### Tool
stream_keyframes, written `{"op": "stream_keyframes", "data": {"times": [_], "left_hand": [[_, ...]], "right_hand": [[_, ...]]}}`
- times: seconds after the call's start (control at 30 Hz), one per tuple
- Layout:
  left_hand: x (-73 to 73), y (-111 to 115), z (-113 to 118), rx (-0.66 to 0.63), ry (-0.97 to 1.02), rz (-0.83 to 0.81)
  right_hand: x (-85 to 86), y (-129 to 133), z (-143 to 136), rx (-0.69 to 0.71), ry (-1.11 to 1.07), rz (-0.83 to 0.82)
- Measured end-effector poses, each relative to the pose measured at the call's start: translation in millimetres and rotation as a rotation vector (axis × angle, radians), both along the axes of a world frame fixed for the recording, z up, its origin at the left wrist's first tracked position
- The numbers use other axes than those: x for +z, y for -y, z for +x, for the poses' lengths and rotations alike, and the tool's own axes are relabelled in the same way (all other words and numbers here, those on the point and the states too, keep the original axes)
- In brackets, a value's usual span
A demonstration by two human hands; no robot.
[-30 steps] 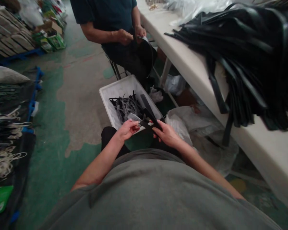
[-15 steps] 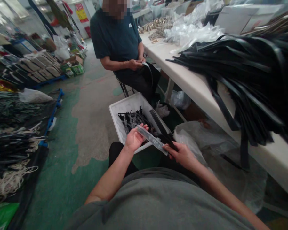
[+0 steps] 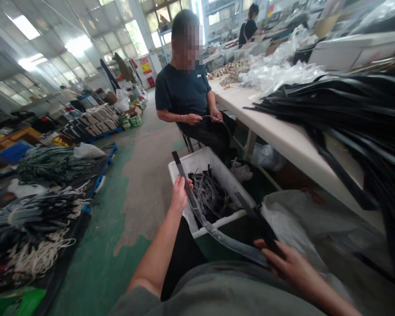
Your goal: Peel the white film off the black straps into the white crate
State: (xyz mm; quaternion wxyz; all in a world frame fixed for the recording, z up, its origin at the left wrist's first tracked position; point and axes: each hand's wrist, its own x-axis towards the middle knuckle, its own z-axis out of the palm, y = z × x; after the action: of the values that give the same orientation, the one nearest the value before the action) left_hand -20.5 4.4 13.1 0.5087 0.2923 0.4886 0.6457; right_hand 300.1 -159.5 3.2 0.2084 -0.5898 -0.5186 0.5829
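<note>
My left hand (image 3: 180, 193) is closed around a long black strap (image 3: 181, 164), whose flat end points up above my fingers. Below that hand the strap bends down to the right as a greyish, see-through plastic-looking length (image 3: 227, 240), reaching my right hand (image 3: 285, 261). Pinched in my right hand are that lower end and a wider dark strap (image 3: 261, 224), blurred by motion. Beneath both hands stands a white bin (image 3: 224, 158) holding a tangle of black and grey strips (image 3: 208, 193).
A seated co-worker (image 3: 184, 90) holds a thin strap across the bin from me. On my right, a white table (image 3: 266, 125) carries a heap of black straps (image 3: 332, 105), clear plastic bags (image 3: 283, 72) and metal pieces (image 3: 230, 72). Cord bundles (image 3: 49, 210) lie on the left.
My hands have drawn apart, stretching the strap between them. My left hand now grips farther along it, while the right came lower and closer. My view has tilted upward; the co-worker's hands have separated.
</note>
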Motion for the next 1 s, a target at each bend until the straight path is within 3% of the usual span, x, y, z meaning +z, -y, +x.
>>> {"op": "stream_keyframes", "data": {"times": [0.17, 0.27, 0.4, 0.57, 0.7, 0.83, 0.93, 1.0], "left_hand": [[-13.1, 54, 38, -0.2, -0.349, 0.001], [-12.0, 77, 56, -0.302, -0.509, 0.002], [-2.9, 99, 65, -0.464, -0.61, 0.055], [3.4, 116, 72, -0.736, -0.613, 0.123], [-16.6, 124, 84, -0.68, -0.822, 0.12], [-45.3, 131, 82, -0.658, -0.929, 0.207], [-59.5, 142, 69, -0.709, -0.973, 0.157], [-66.0, 150, 57, -0.815, -0.937, 0.096]], "right_hand": [[58.0, -49, -39, -0.138, -0.25, 0.131], [75.2, -73, -57, -0.164, -0.381, 0.214], [78.1, -81, -68, -0.158, -0.456, 0.253], [65.8, -64, -70, -0.136, -0.403, 0.214], [59.6, -46, -66, -0.044, -0.278, 0.223], [69.9, -32, -50, -0.099, -0.225, 0.257], [81.8, -29, -28, -0.183, -0.213, 0.27], [85.7, -31, -14, -0.233, -0.21, 0.274]]}}
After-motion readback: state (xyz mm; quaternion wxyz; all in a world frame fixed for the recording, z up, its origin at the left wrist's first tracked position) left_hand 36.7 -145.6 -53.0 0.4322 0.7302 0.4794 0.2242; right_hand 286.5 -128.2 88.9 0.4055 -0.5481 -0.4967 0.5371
